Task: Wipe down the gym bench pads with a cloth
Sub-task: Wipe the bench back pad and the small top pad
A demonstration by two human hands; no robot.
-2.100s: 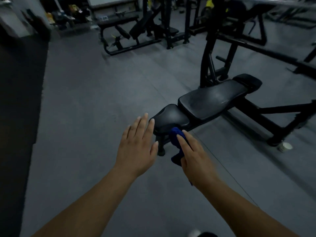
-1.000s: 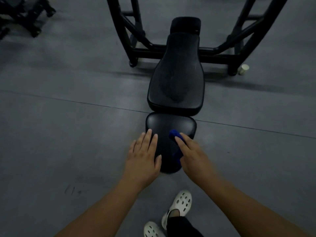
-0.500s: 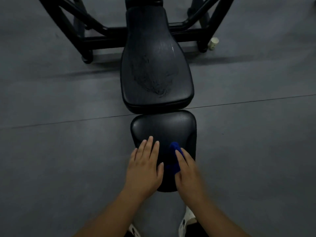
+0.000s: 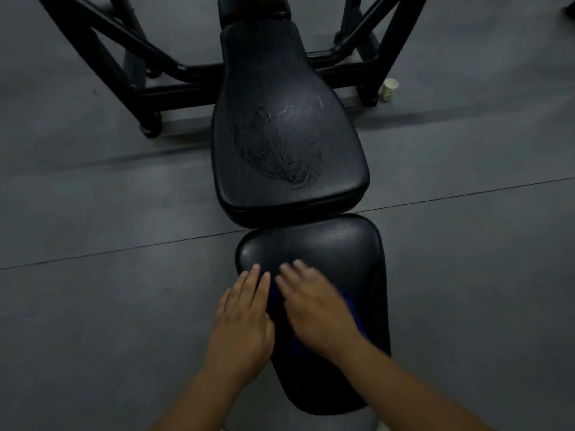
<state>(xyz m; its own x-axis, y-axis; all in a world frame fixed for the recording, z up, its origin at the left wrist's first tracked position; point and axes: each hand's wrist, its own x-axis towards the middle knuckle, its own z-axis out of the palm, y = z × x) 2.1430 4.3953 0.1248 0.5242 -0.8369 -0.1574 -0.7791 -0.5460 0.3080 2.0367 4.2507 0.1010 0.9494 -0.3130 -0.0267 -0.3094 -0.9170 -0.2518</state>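
Right hand (image 4: 314, 309) just swept left w/ the blue cloth (image 4: 354, 315) under flat fingers, lower-centre on the seat pad (image 4: 326, 244). Left hand (image 4: 242, 325) flat, open, bracing pad's edge. Barely started imo: back pad (image 4: 286, 135) above, smeared centre, prob still to do.

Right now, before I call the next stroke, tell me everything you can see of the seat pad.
The seat pad is black, smooth and faintly glossy, like vinyl, with rounded corners. Broad at its far end, it narrows toward its near end. It lies about level, in line with the longer back pad just beyond it; whether the two touch cannot be told. The left hand rests flat on its left edge, fingers straight. The right hand, blurred, presses a blue cloth onto its middle.
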